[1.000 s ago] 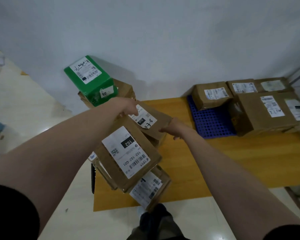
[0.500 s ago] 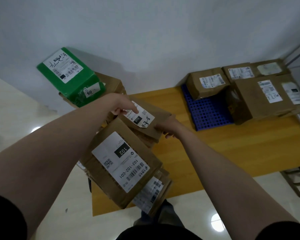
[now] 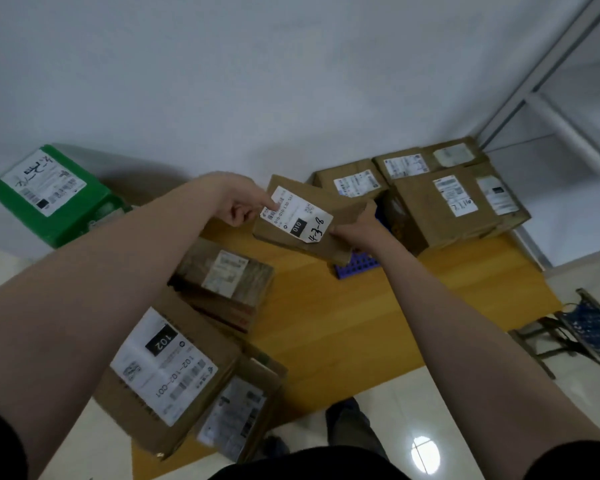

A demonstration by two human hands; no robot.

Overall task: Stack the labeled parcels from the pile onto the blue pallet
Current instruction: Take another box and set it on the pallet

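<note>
Holding the flat 010 parcel (image 3: 340,211) up in the air, with the left hand (image 3: 238,202) pinching its left end and the right hand (image 3: 357,230) curled on its right edge, long axis from hand to hand, blue pallet (image 3: 355,266) just below and beyond, on the right-hand side.

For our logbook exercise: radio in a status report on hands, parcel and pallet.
Left hand, right hand grip the parcel, held in the air beside the pile. Pallet carries boxes at back. Nothing seen in the way.
</note>
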